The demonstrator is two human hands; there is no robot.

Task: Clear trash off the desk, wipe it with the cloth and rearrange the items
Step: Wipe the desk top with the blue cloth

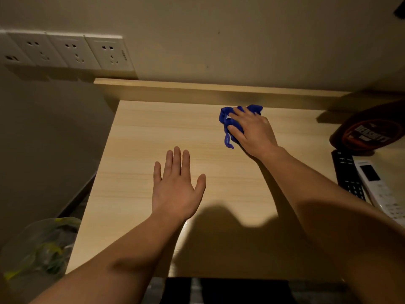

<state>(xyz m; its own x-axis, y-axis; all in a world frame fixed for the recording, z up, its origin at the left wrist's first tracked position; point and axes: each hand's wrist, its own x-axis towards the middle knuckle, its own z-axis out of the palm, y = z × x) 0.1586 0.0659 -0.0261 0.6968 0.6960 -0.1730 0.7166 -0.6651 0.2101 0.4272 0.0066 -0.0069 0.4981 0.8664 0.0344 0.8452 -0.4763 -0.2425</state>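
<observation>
A crumpled blue cloth (228, 126) lies on the light wooden desk (140, 139) near its back ledge. My right hand (252, 130) lies on top of the cloth, its fingers curled round it and pressing it to the desk. My left hand (177, 185) is flat over the middle of the desk, fingers straight and spread, holding nothing. At the desk's right edge lie a brown Hershey's syrup bottle (368, 130), a black remote (348, 174) and a white remote (379, 187).
A bin lined with a clear bag holding yellow-green trash (41, 246) stands on the floor left of the desk. Wall sockets (72, 51) sit at upper left. A raised wooden ledge (197, 86) runs along the desk's back edge against the wall.
</observation>
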